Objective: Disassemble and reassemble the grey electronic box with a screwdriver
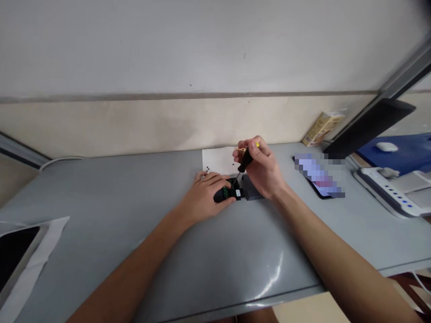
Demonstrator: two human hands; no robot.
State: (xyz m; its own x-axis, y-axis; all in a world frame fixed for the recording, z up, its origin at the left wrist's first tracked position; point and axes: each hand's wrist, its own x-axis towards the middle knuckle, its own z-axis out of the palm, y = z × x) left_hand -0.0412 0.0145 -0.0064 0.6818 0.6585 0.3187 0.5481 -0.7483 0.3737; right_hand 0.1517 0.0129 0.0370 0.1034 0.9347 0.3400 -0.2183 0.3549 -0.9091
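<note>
Grey tabletop (134, 202) running along the wall. White paper (218, 160) lying at the back, tiny black screws (207, 169) sitting on it. Phone (319, 179) lying at right, carton (322, 128) leaning on the wall behind it. Dark monitor (368, 125) tilting over, white power strip (387, 190) glowing blue, mouse (386, 146) resting on blue mat (411, 152). Tablet (15, 251) lying on white wrapping (40, 251) far left

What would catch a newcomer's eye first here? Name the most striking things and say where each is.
At the middle of the grey table, the right hand holds a black-handled screwdriver tip-down over a small black device, which the left hand steadies. Just behind them lies a white paper sheet with tiny black specks.
</note>
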